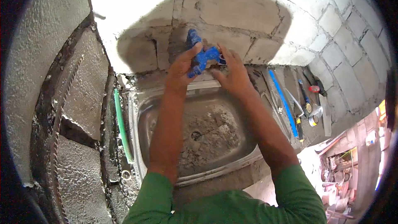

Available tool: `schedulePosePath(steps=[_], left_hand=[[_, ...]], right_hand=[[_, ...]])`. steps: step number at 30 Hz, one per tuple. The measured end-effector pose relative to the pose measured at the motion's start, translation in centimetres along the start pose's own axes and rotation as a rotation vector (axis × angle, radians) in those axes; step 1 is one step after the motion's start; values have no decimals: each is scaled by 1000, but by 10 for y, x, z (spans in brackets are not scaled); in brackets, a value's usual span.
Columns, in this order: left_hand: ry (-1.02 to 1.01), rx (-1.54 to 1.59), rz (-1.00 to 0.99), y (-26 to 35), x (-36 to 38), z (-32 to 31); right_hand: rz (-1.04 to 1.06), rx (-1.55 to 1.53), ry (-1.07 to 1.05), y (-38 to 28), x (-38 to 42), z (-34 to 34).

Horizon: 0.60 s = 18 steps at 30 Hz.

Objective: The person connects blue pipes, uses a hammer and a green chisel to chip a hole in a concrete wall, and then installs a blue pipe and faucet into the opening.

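A blue pipe fitting (206,58) with several branches is held up close to the block wall, above the far edge of the sink. My left hand (181,67) is closed around its left side, the thumb lying along the blue surface. At the fitting's right end, my right hand (234,72) has its fingers bent over the end and its thumb lower down. Part of that end is hidden by the fingers. Below my forearms lies a metal sink (139,118), its basin strewn with grey rubble and dust around the drain.
Right of the sink lie a blue tube (283,103), a screwdriver (299,129), a roll of tape (313,120) and a thin metal strip (325,116). A green tube (122,124) rests along the left side. The block wall (232,4) rises behind, and a twisted steel bar (59,132) stands left.
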<state>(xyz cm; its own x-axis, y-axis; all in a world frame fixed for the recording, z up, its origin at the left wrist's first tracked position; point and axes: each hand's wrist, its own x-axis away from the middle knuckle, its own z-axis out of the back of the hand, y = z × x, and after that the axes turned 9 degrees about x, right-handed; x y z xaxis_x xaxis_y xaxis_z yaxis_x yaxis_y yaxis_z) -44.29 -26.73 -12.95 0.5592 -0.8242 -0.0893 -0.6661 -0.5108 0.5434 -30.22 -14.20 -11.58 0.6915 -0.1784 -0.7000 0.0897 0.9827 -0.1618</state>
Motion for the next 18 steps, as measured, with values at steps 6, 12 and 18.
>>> schedulePosePath(steps=[6,12,18], left_hand=[[-41,-10,15,-10,-25,17],[-121,199,56,-13,-32,40],[-323,133,23,-11,-32,51]], right_hand=[[211,135,-71,-7,-11,17],[266,286,-37,-8,-20,10],[31,184,-64,-11,-11,-7]])
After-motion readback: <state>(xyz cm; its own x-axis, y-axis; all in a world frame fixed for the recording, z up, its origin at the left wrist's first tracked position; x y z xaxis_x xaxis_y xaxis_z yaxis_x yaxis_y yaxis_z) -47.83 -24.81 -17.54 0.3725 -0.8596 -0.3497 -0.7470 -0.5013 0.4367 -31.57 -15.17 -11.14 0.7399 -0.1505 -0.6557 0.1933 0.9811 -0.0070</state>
